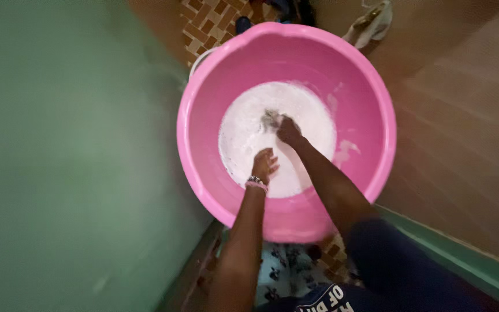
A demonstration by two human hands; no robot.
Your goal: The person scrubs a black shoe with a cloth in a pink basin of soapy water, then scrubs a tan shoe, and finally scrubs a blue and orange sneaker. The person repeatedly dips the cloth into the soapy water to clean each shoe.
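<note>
Grey cloth (270, 119) bunched in right hand (289, 130), axis indiscernible.

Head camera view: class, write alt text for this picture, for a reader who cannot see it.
Seen from above, a person's right hand grips a dark cloth in foamy white water inside a big pink basin. The left hand, with a bracelet at the wrist, dips in beside it.
</note>
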